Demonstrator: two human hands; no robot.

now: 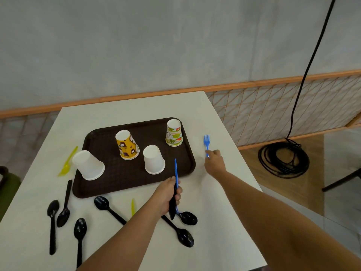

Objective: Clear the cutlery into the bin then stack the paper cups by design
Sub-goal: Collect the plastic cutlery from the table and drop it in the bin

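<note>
Far left on the bench (214, 212) I see a yellow utensil (66, 163), then three black spoons (64, 204) near the front edge. Brown tray (136, 125) mid-bench with upturned cups: a white cup (88, 165) at its left edge, a yellow patterned cup stack (128, 144), a second white cup (154, 159) and a green-print cup (173, 133) at the far right corner. In front of the tray, a yellow sliver (133, 206) and more black spoons (183, 234). My left hand (168, 196) grips a blue cutlery piece (176, 171) and a black one (172, 208), fist closed round both. My right hand (214, 161) pinches the handle of the blue fork (206, 141), just right of the tray. Coiled cable (283, 159) on the floor far right.
</note>
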